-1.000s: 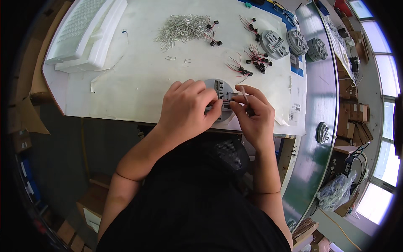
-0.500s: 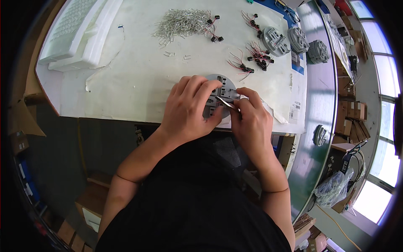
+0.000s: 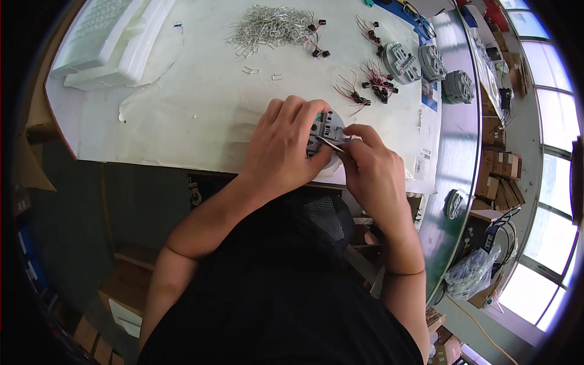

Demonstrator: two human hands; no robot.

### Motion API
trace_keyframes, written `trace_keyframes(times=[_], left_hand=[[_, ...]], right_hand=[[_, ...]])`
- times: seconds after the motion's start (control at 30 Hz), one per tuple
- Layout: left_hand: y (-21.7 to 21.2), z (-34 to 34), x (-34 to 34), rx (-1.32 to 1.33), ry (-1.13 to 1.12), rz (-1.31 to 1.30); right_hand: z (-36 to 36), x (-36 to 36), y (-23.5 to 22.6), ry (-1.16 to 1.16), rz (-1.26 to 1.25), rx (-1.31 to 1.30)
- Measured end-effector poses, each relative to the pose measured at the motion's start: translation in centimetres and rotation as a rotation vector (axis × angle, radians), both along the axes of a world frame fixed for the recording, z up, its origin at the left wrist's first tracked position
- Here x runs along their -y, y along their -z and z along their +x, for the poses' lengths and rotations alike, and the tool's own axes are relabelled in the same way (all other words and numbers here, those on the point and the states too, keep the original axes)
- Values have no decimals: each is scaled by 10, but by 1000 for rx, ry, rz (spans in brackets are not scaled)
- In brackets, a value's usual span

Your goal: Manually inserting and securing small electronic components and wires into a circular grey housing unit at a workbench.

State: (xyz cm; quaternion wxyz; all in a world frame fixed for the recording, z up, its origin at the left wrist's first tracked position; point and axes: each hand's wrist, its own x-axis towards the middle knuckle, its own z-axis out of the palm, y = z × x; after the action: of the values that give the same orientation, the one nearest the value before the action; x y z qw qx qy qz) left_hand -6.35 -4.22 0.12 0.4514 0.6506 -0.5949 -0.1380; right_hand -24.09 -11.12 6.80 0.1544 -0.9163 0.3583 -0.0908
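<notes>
At the table's near edge, a round grey plastic disc [image 3: 330, 125] with slots and dark fittings lies partly under my hands. My left hand [image 3: 283, 143] is closed round its left side, with the thumb at the near rim and fingertips on the far part. Much of the disc's left half is hidden by that hand. On the other side, my right hand [image 3: 374, 164] pinches slim metal tweezers [image 3: 331, 145]. Their tip rests on or just above the middle of the disc; I cannot tell whether it grips anything.
Farther back lie a heap of bent metal pins [image 3: 274, 27] and several black parts with red wires [image 3: 380, 85]. More grey discs [image 3: 401, 62] stand at the right. White foam trays [image 3: 109, 48] fill the left corner. A grey disc [image 3: 454, 204] rests on the green surface.
The whole view has shifted slightly. My left hand has closed in on the disc, its fingers covering more of the far left rim. The tweezers stay over the disc's middle.
</notes>
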Motion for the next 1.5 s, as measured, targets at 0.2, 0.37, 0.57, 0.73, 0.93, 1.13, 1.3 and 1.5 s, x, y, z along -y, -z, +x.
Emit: trace_keyframes(times=[0.2, 0.37, 0.57, 0.73, 0.93, 1.13, 1.3, 1.5], left_hand=[[1, 3, 0, -8, 31, 36], [1, 2, 0, -3, 17, 42], [0, 3, 1, -25, 37, 17], [0, 4, -1, -35, 34, 11], [2, 4, -1, -52, 42, -1], [3, 2, -1, -23, 27, -14], [3, 1, -1, -4, 14, 7], [1, 0, -1, 16, 3, 50]], right_hand=[[11, 11, -18, -145, -74, -331], [3, 23, -11, -127, 118, -79], [-8, 15, 0, 1, 217, 111], [-8, 15, 5, -77, 106, 97], [-14, 13, 9, -21, 219, 163], [-8, 6, 15, -28, 50, 155], [-5, 3, 12, -52, -21, 93], [-4, 20, 2, -51, 201, 196]])
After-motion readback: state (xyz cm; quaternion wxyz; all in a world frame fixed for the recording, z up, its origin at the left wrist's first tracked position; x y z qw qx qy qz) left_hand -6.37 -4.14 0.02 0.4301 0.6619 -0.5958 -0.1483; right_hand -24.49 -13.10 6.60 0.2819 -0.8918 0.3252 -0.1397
